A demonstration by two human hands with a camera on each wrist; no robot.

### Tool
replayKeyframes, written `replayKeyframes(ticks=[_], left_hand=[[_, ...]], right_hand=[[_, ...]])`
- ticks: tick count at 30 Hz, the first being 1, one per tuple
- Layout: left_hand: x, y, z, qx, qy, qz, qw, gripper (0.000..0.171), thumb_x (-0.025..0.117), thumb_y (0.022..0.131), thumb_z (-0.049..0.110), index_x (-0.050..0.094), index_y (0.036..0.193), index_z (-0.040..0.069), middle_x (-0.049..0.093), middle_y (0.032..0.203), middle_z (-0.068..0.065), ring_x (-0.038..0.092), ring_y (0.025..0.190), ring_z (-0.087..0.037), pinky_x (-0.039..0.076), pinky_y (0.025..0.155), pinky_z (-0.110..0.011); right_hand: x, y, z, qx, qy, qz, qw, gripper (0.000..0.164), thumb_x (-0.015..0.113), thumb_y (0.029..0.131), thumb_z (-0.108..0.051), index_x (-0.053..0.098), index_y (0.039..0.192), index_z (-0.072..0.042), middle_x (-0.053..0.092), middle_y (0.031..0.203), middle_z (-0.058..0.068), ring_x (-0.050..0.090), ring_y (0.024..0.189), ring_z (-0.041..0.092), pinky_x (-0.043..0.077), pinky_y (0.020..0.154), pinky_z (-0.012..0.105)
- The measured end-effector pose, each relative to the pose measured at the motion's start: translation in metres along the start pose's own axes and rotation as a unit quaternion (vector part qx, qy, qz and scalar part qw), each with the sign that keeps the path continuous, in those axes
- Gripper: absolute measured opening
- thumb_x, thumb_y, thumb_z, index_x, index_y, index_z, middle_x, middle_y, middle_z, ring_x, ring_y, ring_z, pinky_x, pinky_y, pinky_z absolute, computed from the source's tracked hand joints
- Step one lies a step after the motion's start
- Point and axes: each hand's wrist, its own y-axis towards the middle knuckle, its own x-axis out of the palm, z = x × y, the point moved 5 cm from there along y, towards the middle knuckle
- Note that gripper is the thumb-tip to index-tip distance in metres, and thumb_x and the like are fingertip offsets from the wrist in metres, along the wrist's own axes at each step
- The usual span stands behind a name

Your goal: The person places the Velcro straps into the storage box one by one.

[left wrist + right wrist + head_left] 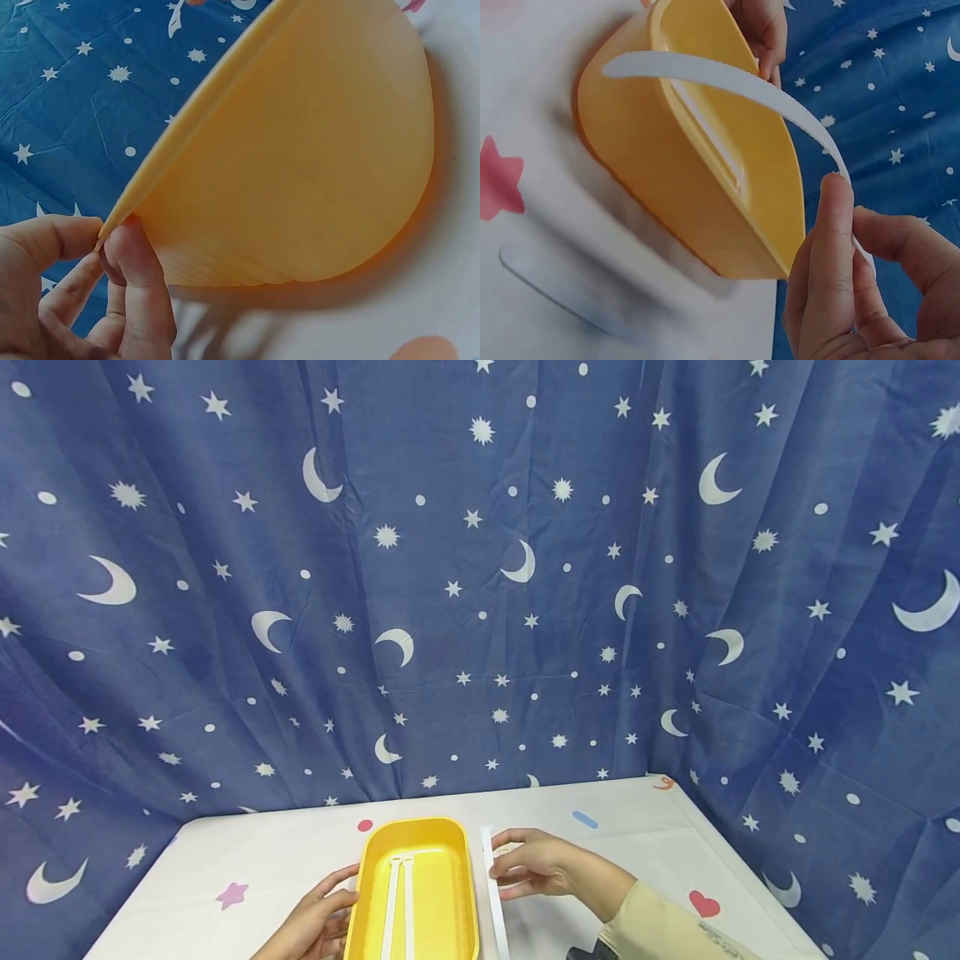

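Observation:
A deep yellow plastic bin [446, 902] with rounded corners stands on the table at the bottom middle of the head view. Inside it, side by side, lie two long white cable ties [408, 902] with their heads at the far end. My left hand [315, 920] pinches the bin's left rim between thumb and fingers, as the left wrist view shows. Just right of the bin, my right hand [534, 864] pinches another white cable tie [742, 86] near one end. Its ribbed strip arches up and across the bin's side in the right wrist view.
The white tablecloth [247, 860] is printed with coloured shapes, such as a red heart [704, 904] and a pink star [232, 895]. A blue curtain [450, 610] with moons and stars hangs behind the table and at its sides.

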Motion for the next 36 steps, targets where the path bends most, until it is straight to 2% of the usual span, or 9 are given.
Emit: replayKeyframes(ticks=[12, 20, 30, 36], left_hand=[[-0.002, 0.0, -0.001, -0.019, -0.015, 0.012, 0.9996, 0.072, 0.059, 0.095, 0.016, 0.019, 0.154, 0.003, 0.071, 0.103, -0.01, 0.071, 0.09, -0.022, 0.062, 0.077, -0.038], [-0.003, -0.001, -0.002, -0.022, -0.014, 0.013, 0.9996, 0.074, 0.06, 0.095, 0.018, 0.018, 0.154, 0.004, 0.071, 0.103, -0.01, 0.071, 0.089, -0.022, 0.062, 0.074, -0.036], [-0.001, 0.001, -0.001, -0.013, -0.011, 0.005, 0.9998, 0.072, 0.059, 0.096, 0.019, 0.02, 0.154, 0.004, 0.071, 0.101, -0.008, 0.071, 0.088, -0.02, 0.062, 0.074, -0.035], [-0.002, 0.001, -0.001, -0.011, -0.01, 0.001, 0.9999, 0.07, 0.058, 0.097, 0.019, 0.02, 0.153, 0.004, 0.07, 0.101, -0.008, 0.07, 0.089, -0.021, 0.062, 0.077, -0.039]], right_hand=[[0.019, 0.012, 0.002, 0.008, 0.02, -0.003, 1.0, 0.038, 0.068, 0.081, 0.007, 0.059, 0.117, -0.004, 0.062, 0.091, 0.011, 0.065, 0.082, 0.02, 0.062, 0.072, 0.037], [0.034, 0.023, 0.006, -0.008, 0.024, 0.005, 1.0, 0.037, 0.067, 0.079, 0.011, 0.059, 0.112, -0.002, 0.063, 0.088, 0.012, 0.066, 0.078, 0.021, 0.062, 0.071, 0.04], [0.053, 0.034, 0.009, -0.015, -0.006, 0.017, 1.0, 0.035, 0.068, 0.077, 0.013, 0.059, 0.105, -0.005, 0.066, 0.085, 0.012, 0.068, 0.071, 0.018, 0.061, 0.065, 0.039], [0.061, 0.039, 0.006, -0.023, -0.026, 0.03, 0.999, 0.035, 0.067, 0.076, 0.015, 0.059, 0.103, -0.004, 0.065, 0.084, 0.014, 0.068, 0.07, 0.019, 0.062, 0.065, 0.04]])
